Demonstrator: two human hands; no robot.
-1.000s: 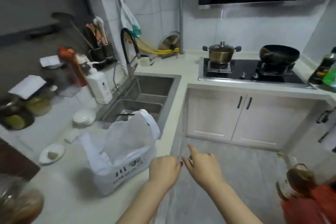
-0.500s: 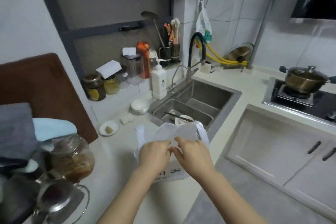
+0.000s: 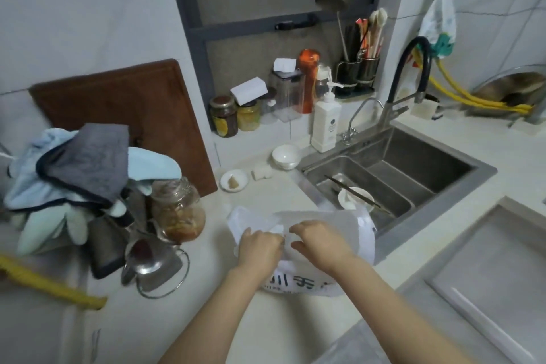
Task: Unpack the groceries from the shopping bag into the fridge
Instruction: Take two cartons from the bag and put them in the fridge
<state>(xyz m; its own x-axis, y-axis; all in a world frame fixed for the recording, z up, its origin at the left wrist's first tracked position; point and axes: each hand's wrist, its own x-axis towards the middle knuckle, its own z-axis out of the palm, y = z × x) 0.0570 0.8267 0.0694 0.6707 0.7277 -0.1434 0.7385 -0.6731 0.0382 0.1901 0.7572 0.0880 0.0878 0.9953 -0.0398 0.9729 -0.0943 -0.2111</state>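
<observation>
Shopping bag: a white plastic shopping bag with dark printed characters is seen standing on the pale desk, just beside the near corner of the steel sink.
Left hand: the left hand is placed at the bag's mouth, its fingers curled into the plastic; the grip appears closed on the bag's edge.
Right hand: the right hand is laid close beside the left, fingers bent over the top of the bag; whether plastic is actually pinched in this grip cannot be told.
Contents: nothing inside the bag can be made out.
Sink: a white bowl with chopsticks across it is seen in the near basin.
Behind the bag: a small white bowl, a saucer and a pump bottle are set along the desk.
Left of the bag: a glass jar is stood near a pile of cloths, with a brown cutting board leaned against the wall.
</observation>
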